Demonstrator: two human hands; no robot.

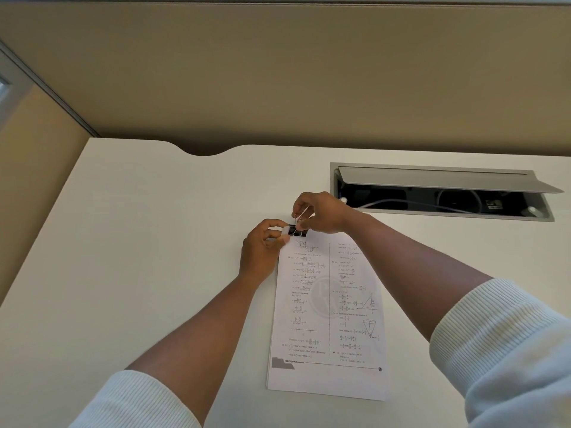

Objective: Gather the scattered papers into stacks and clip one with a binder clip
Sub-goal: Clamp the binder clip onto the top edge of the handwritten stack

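A stack of printed maths papers (327,319) lies lengthwise on the white desk (154,242), its top edge far from me. A black binder clip (298,232) sits on the top left edge of the stack. My left hand (262,251) pinches the top left corner of the papers beside the clip. My right hand (321,213) holds the clip's wire handle between thumb and fingers, just above the black body. How far the clip's jaws bite onto the paper is hidden by my fingers.
An open cable tray (441,193) with a raised grey lid and white cables is sunk into the desk at the back right. A tan partition wall (278,72) stands behind the desk. The desk's back edge has a curved notch (204,151).
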